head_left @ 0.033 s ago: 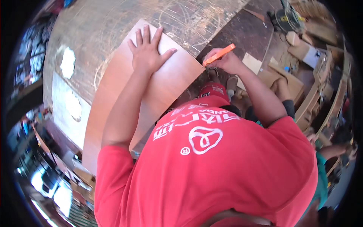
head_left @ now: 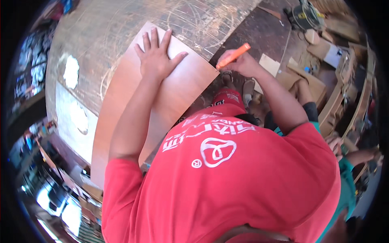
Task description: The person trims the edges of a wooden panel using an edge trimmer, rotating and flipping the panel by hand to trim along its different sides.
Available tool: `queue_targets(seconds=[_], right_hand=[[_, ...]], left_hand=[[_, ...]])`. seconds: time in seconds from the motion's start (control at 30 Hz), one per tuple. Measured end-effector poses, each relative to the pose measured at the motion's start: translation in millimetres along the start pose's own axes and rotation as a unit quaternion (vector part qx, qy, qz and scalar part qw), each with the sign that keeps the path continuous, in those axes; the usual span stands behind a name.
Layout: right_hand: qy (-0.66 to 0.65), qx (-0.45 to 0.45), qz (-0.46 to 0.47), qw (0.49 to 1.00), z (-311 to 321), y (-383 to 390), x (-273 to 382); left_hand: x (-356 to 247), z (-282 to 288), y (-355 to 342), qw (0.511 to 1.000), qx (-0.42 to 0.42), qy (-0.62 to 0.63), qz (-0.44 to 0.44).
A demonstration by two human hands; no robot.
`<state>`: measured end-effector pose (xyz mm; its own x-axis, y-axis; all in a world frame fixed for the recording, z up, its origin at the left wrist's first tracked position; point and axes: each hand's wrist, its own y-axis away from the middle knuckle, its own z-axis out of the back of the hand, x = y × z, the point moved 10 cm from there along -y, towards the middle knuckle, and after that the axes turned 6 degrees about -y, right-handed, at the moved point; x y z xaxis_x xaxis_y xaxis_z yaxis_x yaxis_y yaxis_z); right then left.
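Observation:
A large curved sheet of reddish-brown wood board [head_left: 125, 89] lies on the worn worktable [head_left: 109, 24]. My left hand [head_left: 156, 58] rests flat on its far end with fingers spread. Beside the sheet's right corner, my right hand [head_left: 239, 65] is closed around a slim orange pen-like tool [head_left: 234, 56]. That tool slants, its lower end close to the board's corner and its upper end pointing up to the right. Whether its tip touches the board I cannot tell.
A person in a teal shirt [head_left: 344, 194] is at my right. Beyond my right arm are a dark machine [head_left: 306, 17], a pale flat offcut [head_left: 268, 67] and cardboard pieces [head_left: 316, 90]. A whitish panel [head_left: 73, 121] lies to the left of the board.
The orange tool and my right hand have shifted very slightly left and up. My left hand stays flat on the board.

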<state>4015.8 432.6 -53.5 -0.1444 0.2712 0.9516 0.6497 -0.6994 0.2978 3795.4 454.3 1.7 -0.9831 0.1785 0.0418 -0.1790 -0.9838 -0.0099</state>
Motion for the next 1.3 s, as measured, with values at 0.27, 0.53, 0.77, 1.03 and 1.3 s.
queue_targets(seconds=[0.27, 0.53, 0.77, 1.03, 1.3], right_hand=[[-0.023, -0.036, 0.023, 0.999, 7, 2, -15], [-0.02, 0.006, 0.006, 1.0, 6, 1, -12], [-0.066, 0.034, 0.0, 0.997, 1, -2, -8], [-0.111, 0.057, 0.012, 0.992, -3, -5, -9], [-0.139, 0.067, 0.013, 0.988, -3, -7, -11]], left_hand=[[-3, 1, -1, 1.0, 0.0, -0.012, 0.009], [0, 1, 1, 1.0, -0.009, -0.022, 0.013], [-1, 1, -1, 0.999, -0.019, -0.023, 0.015], [-1, 0, -2, 0.999, -0.017, -0.025, 0.024], [-3, 3, -2, 0.999, -0.028, -0.002, 0.022]])
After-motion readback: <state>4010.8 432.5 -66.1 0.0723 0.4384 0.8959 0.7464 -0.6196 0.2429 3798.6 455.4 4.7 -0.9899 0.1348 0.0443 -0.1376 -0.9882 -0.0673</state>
